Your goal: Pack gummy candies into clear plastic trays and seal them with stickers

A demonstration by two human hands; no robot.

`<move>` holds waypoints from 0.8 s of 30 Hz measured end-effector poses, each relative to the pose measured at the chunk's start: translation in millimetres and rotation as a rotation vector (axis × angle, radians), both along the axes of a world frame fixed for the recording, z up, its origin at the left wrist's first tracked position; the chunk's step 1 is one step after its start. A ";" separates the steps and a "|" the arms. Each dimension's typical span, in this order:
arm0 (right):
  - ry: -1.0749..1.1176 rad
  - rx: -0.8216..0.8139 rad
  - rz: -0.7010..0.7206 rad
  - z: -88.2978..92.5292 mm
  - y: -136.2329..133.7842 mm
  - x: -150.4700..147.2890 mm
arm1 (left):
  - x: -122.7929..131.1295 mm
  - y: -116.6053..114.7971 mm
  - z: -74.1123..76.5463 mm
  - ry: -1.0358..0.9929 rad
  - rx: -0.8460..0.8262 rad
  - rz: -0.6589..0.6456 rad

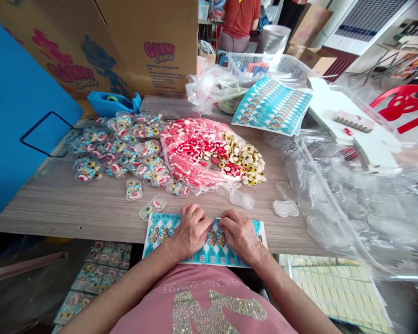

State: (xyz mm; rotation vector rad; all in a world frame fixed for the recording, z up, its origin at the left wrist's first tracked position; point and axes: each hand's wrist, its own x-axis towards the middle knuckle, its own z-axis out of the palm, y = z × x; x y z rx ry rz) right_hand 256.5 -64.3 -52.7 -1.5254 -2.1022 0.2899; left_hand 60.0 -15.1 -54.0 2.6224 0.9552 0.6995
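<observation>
A blue printed sticker sheet (163,226) lies at the table's front edge, close to my body. My left hand (192,230) rests on its middle, fingers curled, thumb and index fingertip pressed together at the sheet's upper edge. Just to the right, my right hand (239,233) is curled on the same sheet, its fingertips at that edge. Whatever small part the fingertips pinch is hidden. Beyond the hands sits an open plastic bag (191,157) of red and white candies and yellow eye-shaped ones. An open clear pack (153,207) holding candies lies left of my left hand.
Filled candy packs (121,144) are piled at the left. Empty clear shells (242,199) lie before the bag. More sticker sheets (273,105) lie behind it. A clear tub (334,208) of shells stands right. Cardboard boxes (135,46) stand behind; a person (240,21) is farther back.
</observation>
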 end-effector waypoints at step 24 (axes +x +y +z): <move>-0.048 -0.302 -0.101 24.6 5.3 33.4 | 11.0 1.9 0.3 0.001 -0.057 -0.118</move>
